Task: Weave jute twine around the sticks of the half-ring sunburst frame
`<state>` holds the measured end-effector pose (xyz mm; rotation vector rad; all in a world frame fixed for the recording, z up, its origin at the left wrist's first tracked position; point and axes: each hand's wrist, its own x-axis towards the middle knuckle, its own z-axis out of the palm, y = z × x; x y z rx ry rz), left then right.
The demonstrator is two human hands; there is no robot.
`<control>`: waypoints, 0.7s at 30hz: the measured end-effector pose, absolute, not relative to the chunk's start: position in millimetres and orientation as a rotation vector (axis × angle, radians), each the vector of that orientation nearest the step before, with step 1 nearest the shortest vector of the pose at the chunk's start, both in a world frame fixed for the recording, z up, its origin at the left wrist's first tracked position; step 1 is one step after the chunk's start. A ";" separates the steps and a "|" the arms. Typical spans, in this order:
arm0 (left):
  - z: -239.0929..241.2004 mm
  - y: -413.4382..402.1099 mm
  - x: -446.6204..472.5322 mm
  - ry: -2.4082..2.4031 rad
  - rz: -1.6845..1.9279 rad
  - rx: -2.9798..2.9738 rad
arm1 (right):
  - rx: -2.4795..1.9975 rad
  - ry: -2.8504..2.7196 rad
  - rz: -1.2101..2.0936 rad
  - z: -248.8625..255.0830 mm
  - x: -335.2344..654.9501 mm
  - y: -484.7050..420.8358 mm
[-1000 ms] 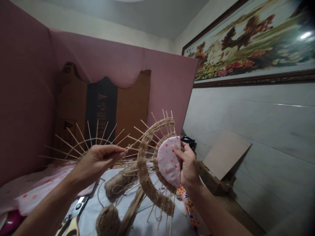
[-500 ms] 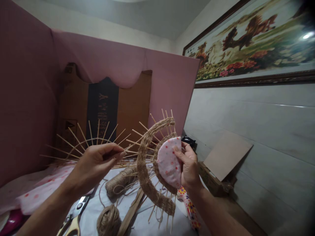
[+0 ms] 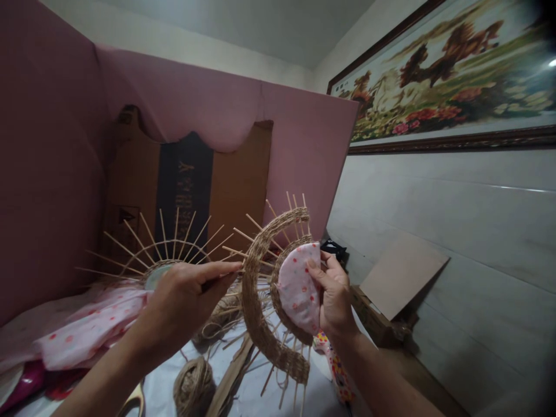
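Note:
My right hand (image 3: 333, 295) grips a round craft piece with a pink dotted fabric centre (image 3: 299, 288), a woven jute ring (image 3: 256, 301) around it and thin wooden sticks poking out all round. It is held upright, edge toward me. My left hand (image 3: 187, 298) is closed in a pinch on one stick of that piece, just left of the jute ring. A second sunburst of sticks (image 3: 161, 249) stands behind my left hand.
Jute twine balls (image 3: 192, 384) lie on the white table below my hands, with a wooden strip (image 3: 230, 376) beside them. Pink dotted cloth (image 3: 93, 327) is heaped at left. A pink board and cardboard (image 3: 230, 174) stand behind. A framed painting (image 3: 447, 75) hangs at right.
My left hand has moved right, closer to the jute ring, still pinching a stick. The view has shifted slightly; the right hand and fabric piece have hardly moved.

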<state>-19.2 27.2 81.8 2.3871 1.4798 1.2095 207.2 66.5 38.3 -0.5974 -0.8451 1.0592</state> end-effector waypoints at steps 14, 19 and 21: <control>87.5 27.5 -21.8 1.284 1.310 2.560 | -0.593 -0.782 1.075 40.0 209.0 68.6; 93.3 23.8 -30.3 1.134 1.199 2.161 | -0.572 -0.755 1.163 38.5 213.0 72.3; 93.9 23.9 -33.8 1.041 1.129 1.927 | -0.562 -0.758 1.194 37.3 213.3 73.1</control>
